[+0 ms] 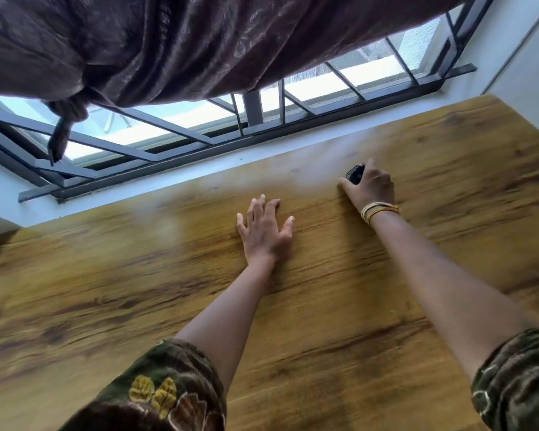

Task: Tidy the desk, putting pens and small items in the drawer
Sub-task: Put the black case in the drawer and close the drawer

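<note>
A person leans over a wood-grain desk [324,306] beneath a barred window [175,141], the right hand [371,188] stretched toward the desk's far edge, near the window sill [168,178], and curled over a small dark item [355,174]. The fingers are bent round it and it shows only at the fingertips, so whether it is gripped or merely covered is hard to say, and what the item is cannot be told. The left hand [265,228] lies flat on the desk, nearer than the right and to its left, fingers spread wide and holding nothing, seemingly as a prop for the reach. A brown curtain [168,42] hangs knotted above the window. Apart from that one item, the visible desk surface carries no pens or clutter, which suggests the tidying is far along, with this perhaps among the last pieces to go. The drawer is out of view, so the item has yet to be carried back from the window side and stowed.
</note>
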`<state>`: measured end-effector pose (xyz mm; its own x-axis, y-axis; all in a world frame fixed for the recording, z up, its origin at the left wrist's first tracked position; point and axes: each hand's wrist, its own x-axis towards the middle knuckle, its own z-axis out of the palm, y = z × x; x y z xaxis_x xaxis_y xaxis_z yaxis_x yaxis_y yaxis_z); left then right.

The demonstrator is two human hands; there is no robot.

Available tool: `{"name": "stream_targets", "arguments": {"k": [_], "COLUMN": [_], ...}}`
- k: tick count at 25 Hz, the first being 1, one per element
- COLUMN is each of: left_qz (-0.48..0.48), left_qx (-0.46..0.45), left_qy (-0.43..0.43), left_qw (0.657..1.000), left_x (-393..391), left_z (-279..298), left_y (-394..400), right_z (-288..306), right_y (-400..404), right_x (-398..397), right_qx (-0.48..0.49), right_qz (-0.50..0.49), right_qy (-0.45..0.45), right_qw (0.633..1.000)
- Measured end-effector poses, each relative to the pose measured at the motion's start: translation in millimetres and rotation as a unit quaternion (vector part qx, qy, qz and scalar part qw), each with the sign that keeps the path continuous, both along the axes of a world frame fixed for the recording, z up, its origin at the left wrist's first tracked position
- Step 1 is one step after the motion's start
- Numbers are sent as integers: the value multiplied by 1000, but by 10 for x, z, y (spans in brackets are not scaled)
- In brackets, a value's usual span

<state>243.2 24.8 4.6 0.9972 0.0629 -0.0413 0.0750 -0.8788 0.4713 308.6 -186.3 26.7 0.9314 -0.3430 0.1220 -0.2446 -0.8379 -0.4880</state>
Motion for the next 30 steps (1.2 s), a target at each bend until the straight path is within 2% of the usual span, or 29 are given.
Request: {"name": "stream_targets", "arguments": {"k": [3,4,9,15,19,25,30], "left_qz": [37,35,-49,-106,-139,-137,-97], "left_qx": [-165,-188,-68,-9,6,16,41], "left_qy": [36,47,-29,-23,-41,-39,-77], "left_qw": [985,980,996,994,989,990,992], "left_x": [31,1,-734,-1823,-2435,-3140,-3685], "left_z": [172,237,345,214,172,135,46], "left_y": [122,172,325,536,568,394,58], "right_z": [38,49,57,141,9,-25,-63], "right_y": [205,258,477,674,682,496,71], "right_x": [-316,-426,-1122,-2099,-2787,-3517,-4147], "right_qx": [62,83,133,216,334,433,556], "right_qz": [57,71,82,48,52,68,51], "right_qy": [-3,-9,-36,-6,-27,-3,45], "right_qw": [996,994,987,975,941,899,828]}}
